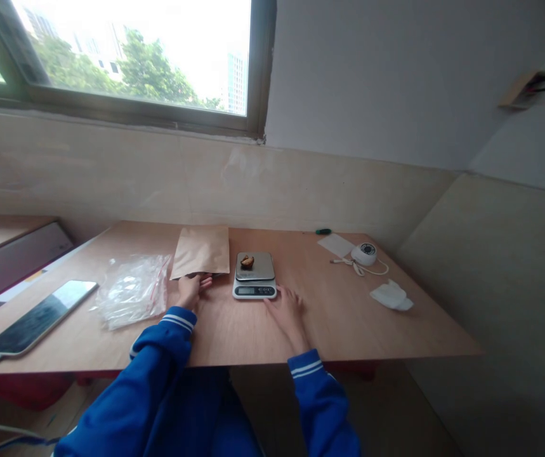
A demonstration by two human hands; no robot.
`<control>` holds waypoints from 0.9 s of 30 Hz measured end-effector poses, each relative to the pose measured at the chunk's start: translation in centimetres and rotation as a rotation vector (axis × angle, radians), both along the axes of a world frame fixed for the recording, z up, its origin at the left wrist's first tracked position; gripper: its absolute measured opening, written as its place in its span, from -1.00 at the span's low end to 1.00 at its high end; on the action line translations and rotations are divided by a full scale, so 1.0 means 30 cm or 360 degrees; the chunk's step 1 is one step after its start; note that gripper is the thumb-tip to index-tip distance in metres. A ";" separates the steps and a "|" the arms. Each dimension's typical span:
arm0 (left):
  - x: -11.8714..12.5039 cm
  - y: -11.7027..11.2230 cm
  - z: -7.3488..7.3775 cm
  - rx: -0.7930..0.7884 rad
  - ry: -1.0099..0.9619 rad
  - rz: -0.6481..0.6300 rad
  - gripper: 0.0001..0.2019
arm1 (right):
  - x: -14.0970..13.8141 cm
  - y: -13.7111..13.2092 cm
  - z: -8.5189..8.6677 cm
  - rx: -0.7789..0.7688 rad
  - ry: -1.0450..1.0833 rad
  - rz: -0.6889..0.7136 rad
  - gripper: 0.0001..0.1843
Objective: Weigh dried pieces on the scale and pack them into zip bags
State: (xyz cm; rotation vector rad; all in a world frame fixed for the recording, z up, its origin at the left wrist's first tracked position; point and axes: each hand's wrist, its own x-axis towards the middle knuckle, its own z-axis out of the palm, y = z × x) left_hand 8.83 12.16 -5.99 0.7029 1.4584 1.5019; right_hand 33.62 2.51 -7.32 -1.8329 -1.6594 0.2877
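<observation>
A kitchen scale point(254, 291) with a steel plate and a dark display lies on the table. On its plate rests a small brown lump point(247, 261), like a dried mushroom or nut shell; its kind is unclear. Left of the scale is a flat kraft paper bag point(202, 249) with its mouth towards me. My left hand point(191, 291) is at that mouth, fingers stretched out, some tips hidden at the bag's edge. At the scale's front right corner my right hand point(288, 311) touches the housing, its fingers apart and holding nothing.
Clear plastic bags point(134, 289) and a charging phone point(41, 317) lie on the left of the wooden table point(343, 324). To the right are a white dome camera point(364, 254) with its cable, a crumpled white wrapper point(391, 296), a white sheet point(336, 245) and a green-handled tool point(323, 231).
</observation>
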 end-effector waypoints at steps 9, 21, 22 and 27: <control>-0.006 0.001 0.004 -0.0011 -0.0167 -0.0026 -0.91 | 0.002 0.007 -0.012 0.0026 0.0007 -0.0027 -0.58; -0.015 -0.046 0.000 -0.0077 -0.0192 -0.0129 -0.85 | 0.002 0.004 -0.010 0.0032 0.0013 -0.0024 -0.60; -0.011 -0.059 0.000 -0.0091 -0.0200 -0.0124 -0.83 | 0.002 0.003 -0.009 0.0030 0.0019 -0.0026 -0.60; 0.007 -0.119 -0.005 -0.0144 -0.0247 -0.0072 -0.74 | 0.003 0.000 -0.006 0.0038 0.0032 -0.0011 -0.60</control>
